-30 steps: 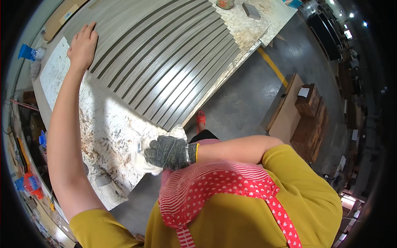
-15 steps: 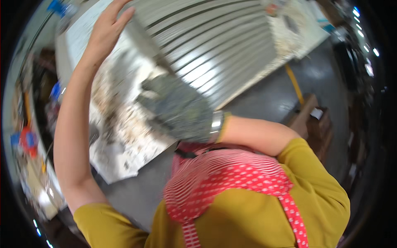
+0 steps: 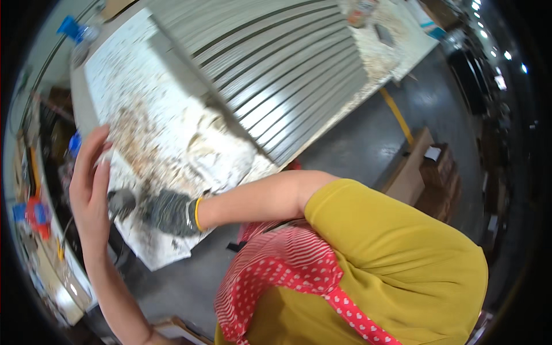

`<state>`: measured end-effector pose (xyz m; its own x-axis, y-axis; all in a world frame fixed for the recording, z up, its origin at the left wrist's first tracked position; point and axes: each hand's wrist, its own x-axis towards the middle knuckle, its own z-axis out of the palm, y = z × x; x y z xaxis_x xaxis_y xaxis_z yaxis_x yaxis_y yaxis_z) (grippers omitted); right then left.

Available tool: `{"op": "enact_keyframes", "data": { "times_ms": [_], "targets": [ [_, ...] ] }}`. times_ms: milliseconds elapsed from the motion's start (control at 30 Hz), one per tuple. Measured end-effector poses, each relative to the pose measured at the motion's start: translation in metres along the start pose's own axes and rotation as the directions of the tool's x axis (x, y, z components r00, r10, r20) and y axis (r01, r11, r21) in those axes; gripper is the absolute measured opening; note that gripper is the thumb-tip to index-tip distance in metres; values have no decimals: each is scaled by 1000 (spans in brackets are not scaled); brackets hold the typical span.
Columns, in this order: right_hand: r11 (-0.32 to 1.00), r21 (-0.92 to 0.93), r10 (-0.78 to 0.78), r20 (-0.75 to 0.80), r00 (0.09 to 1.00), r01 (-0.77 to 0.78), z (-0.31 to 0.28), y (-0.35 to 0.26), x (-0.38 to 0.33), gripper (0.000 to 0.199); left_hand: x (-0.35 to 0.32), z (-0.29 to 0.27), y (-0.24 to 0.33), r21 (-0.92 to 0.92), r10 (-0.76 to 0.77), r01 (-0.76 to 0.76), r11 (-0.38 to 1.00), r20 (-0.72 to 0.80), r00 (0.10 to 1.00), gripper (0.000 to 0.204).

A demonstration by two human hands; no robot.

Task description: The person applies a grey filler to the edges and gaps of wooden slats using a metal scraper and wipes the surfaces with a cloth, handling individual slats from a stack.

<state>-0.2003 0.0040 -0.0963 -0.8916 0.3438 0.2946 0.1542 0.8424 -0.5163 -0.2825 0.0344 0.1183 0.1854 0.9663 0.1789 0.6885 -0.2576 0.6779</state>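
A white paper sheet (image 3: 155, 126), stained brown and crumpled, covers the near end of a long table. A grey ribbed panel (image 3: 276, 75) lies on the table beyond it. My bare left hand (image 3: 92, 184) stands at the sheet's left edge, fingers straight and together, touching the paper. My right hand (image 3: 164, 211) wears a grey knit glove with a yellow cuff. It reaches across my body and presses on the sheet near the table's front corner. The glove's fingers look curled, and I cannot tell whether they grip the paper.
A bottle with a blue cap (image 3: 73, 27) stands at the table's far left corner. Small items (image 3: 368, 14) lie at the far end. Cardboard boxes (image 3: 428, 172) and a yellow floor line (image 3: 397, 115) are on the right. A cluttered bench (image 3: 34, 213) runs along the left.
My left hand has come down from the far top of the panel to the sheet's near left edge. My gloved right hand has moved left across the sheet. The view has swung.
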Motion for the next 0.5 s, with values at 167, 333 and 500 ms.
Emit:
{"op": "enact_keyframes", "data": {
  "times_ms": [167,333,500],
  "targets": [
    [990,140,45,-269,962,-8,-131,-23,-65,42,30,18,15,-50,21,-18,999,57,998,37],
    [862,358,491,-420,763,-359,-212,-1,-191,40,116,84,28,-232,255,-233,945,68,965,34],
    [588,126,693,-588,418,-799,-247,20,-300,38,216,131,37,156,510,-499,852,-31,860,35]
  ]
}}
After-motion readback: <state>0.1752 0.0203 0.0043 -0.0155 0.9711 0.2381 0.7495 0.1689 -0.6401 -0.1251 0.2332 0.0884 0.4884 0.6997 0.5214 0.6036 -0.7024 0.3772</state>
